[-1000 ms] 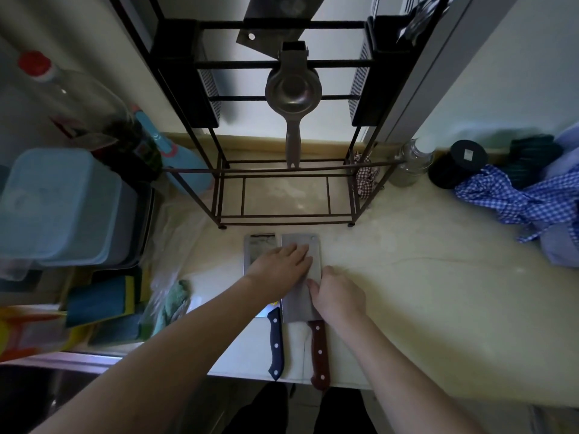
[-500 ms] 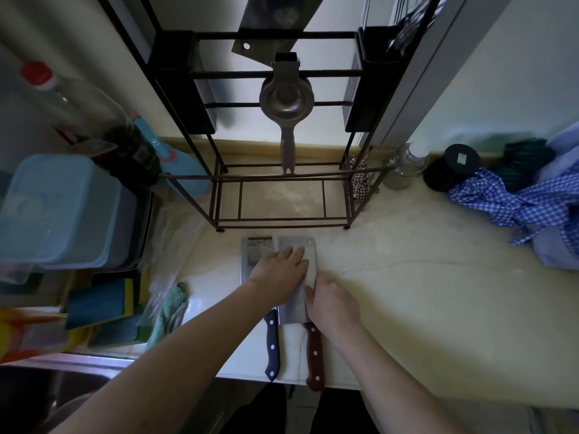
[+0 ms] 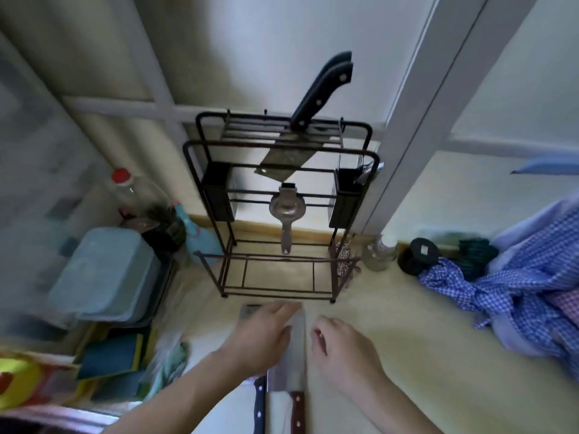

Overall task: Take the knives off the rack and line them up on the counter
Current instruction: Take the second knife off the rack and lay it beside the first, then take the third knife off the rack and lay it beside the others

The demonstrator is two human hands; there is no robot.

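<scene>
The pale counter [image 3: 407, 324] carries a black wire rack [image 3: 282, 277], two cleavers [image 3: 296, 349] side by side, and checked cloth [image 3: 501, 292].

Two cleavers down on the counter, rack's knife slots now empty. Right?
Not empty. The head view shows a black-handled cleaver in the top slots of the rack. The two cleavers on the counter, blue-handled and brown-handled, are right.

Bare forearms, no sleeves, unadorned hands.

Blue lidded container [image 3: 103, 277], red-capped bottle [image 3: 125, 189], hanging metal squeezer [image 3: 286, 211], checked cloth [image 3: 501, 296], glass jar [image 3: 380, 252]
</scene>
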